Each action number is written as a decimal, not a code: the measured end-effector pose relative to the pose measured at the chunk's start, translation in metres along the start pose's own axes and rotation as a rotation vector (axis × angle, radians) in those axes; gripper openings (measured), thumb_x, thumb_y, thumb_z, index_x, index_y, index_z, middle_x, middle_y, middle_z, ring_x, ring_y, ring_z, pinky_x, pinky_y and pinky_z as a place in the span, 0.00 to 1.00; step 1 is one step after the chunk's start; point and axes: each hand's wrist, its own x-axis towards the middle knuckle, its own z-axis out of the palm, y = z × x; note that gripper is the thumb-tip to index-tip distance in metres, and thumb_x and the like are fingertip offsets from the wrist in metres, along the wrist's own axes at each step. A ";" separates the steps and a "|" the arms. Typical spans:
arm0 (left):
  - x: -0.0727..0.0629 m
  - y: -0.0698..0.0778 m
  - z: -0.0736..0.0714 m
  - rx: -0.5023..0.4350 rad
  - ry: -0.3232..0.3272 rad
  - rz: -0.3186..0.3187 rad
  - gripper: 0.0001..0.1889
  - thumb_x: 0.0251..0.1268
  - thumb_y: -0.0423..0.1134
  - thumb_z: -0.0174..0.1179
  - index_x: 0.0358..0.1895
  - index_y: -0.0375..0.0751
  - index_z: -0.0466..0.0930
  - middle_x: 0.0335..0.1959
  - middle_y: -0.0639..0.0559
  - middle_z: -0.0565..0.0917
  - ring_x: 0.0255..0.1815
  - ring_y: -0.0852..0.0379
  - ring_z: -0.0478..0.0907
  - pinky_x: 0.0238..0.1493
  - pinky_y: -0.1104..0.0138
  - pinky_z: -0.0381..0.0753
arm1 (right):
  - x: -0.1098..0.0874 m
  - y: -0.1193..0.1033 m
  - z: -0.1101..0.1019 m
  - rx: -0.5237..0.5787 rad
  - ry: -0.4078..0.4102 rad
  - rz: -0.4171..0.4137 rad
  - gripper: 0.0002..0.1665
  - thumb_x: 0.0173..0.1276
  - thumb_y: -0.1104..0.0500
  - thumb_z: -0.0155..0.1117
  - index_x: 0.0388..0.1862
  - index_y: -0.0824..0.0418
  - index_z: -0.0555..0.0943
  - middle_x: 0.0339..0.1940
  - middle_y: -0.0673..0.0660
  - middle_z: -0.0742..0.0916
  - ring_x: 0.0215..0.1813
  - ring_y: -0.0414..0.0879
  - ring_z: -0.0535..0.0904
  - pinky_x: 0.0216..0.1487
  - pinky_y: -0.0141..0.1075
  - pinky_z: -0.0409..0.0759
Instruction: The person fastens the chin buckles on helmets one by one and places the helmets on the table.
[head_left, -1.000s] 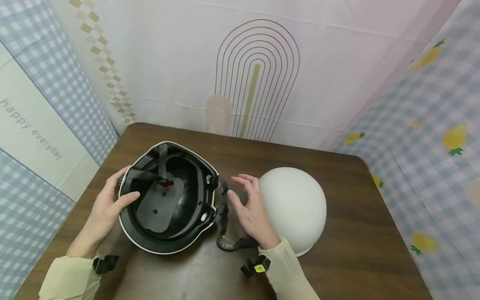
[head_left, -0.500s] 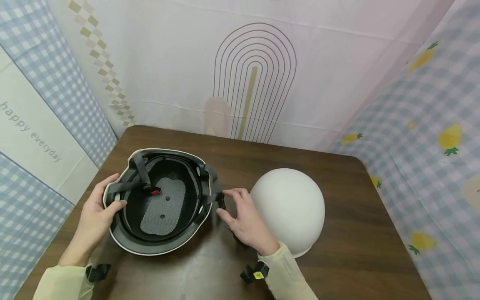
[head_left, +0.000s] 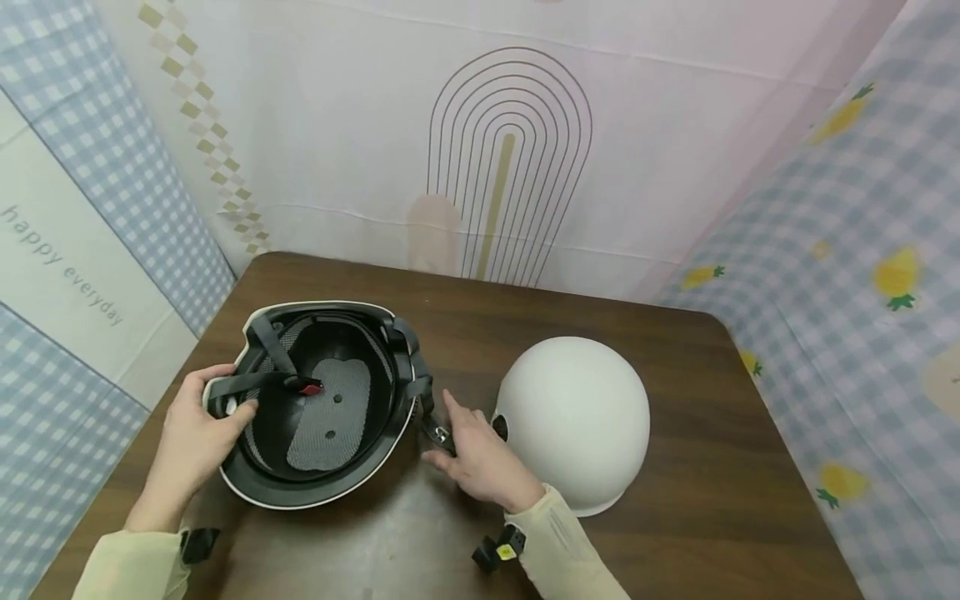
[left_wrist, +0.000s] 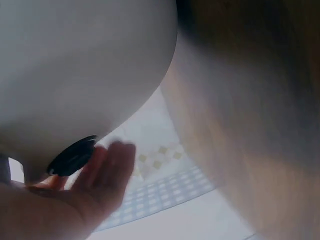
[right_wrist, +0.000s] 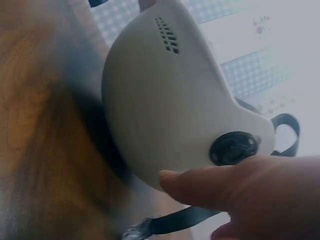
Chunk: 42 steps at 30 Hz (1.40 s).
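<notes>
A white-shelled helmet (head_left: pixel 330 417) lies upside down in the head view, its black lining, dark straps (head_left: pixel 247 382) and red-marked buckle (head_left: pixel 311 388) facing up. My left hand (head_left: pixel 198 433) grips its left edge, thumb over the rim; the left wrist view shows the fingers behind a round black disc (left_wrist: pixel 72 156) on the shell. My right hand (head_left: pixel 480 454) is beside the helmet's right side, index finger extended. Between thumb and index finger is a hanging strap with a shiny buckle (head_left: pixel 438 435); contact is unclear. The right wrist view shows that strap (right_wrist: pixel 185 219) below the extended finger.
A smooth white dome (head_left: pixel 577 421), like a second helmet lying crown up, sits just right of my right hand, a black round piece (head_left: pixel 500 427) on its left side. Both lie on a dark wooden table (head_left: pixel 675 533). Printed cloth (head_left: pixel 337 125) hangs behind and beside it.
My left hand has shifted the helmet leftward and turned it slightly. My right hand has moved left and down toward the strap, exposing the dome's black round piece.
</notes>
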 end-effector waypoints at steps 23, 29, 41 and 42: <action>0.008 0.022 0.027 0.800 -0.196 0.883 0.37 0.20 0.29 0.78 0.49 0.31 0.78 0.51 0.34 0.78 0.62 0.36 0.69 0.64 0.41 0.57 | 0.010 0.007 0.031 -0.263 0.098 -0.025 0.37 0.64 0.54 0.68 0.69 0.65 0.69 0.54 0.60 0.79 0.55 0.55 0.73 0.50 0.49 0.74; 0.017 0.030 0.035 0.752 -0.097 0.987 0.16 0.46 0.21 0.61 0.42 0.30 0.79 0.37 0.37 0.76 0.49 0.36 0.72 0.59 0.43 0.63 | 0.008 0.009 0.026 -0.324 0.106 -0.019 0.35 0.61 0.58 0.70 0.66 0.64 0.72 0.54 0.60 0.80 0.54 0.54 0.75 0.50 0.49 0.75; 0.022 0.036 0.030 0.634 -0.061 0.983 0.05 0.51 0.27 0.55 0.32 0.32 0.77 0.29 0.40 0.72 0.37 0.37 0.70 0.49 0.46 0.69 | -0.010 0.011 -0.006 -0.036 0.166 -0.010 0.17 0.70 0.57 0.60 0.54 0.64 0.77 0.39 0.53 0.78 0.33 0.41 0.73 0.34 0.36 0.76; 0.023 0.037 0.029 0.593 -0.064 0.962 0.06 0.50 0.28 0.59 0.34 0.32 0.77 0.30 0.41 0.74 0.37 0.38 0.71 0.48 0.47 0.69 | -0.013 0.011 -0.011 0.009 0.177 -0.008 0.17 0.71 0.57 0.59 0.55 0.63 0.76 0.39 0.52 0.79 0.33 0.41 0.74 0.34 0.36 0.76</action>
